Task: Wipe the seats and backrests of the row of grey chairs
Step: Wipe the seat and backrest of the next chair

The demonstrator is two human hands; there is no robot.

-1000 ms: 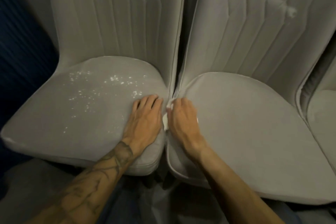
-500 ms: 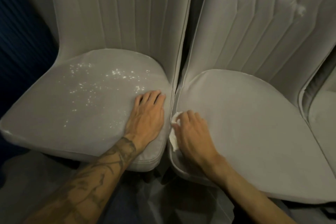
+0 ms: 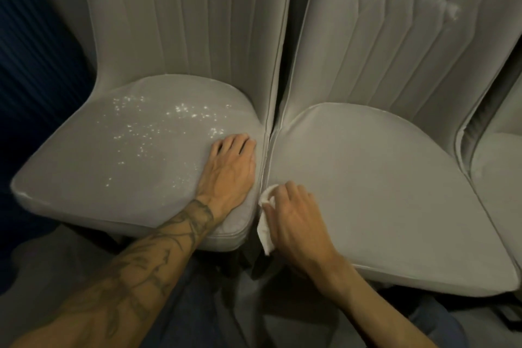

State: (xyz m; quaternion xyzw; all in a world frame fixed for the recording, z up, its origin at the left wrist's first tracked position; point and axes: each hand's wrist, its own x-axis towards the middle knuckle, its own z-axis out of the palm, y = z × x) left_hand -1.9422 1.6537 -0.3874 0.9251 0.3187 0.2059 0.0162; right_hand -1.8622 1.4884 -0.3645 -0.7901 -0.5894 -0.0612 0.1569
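Two grey upholstered chairs stand side by side. The left seat (image 3: 118,167) carries scattered white specks (image 3: 158,127). My left hand (image 3: 228,169) lies flat, fingers spread, on the right edge of that seat and holds nothing. The right seat (image 3: 381,178) looks plain grey. My right hand (image 3: 293,217) presses a white cloth (image 3: 265,232) against the left front edge of the right seat, beside the gap between the chairs. The cloth hangs partly over the seat edge. Both ribbed backrests, the left backrest (image 3: 183,22) and the right backrest (image 3: 381,37), rise behind the seats.
A third grey chair (image 3: 500,167) shows at the right edge. A dark blue ribbed wall (image 3: 31,65) borders the left chair. Below the seats lie dark shadow and grey floor (image 3: 45,271).
My right hand has slid the cloth toward me along the left edge of the right seat, from near the backrest to the front corner. My left hand stayed put on the left seat.
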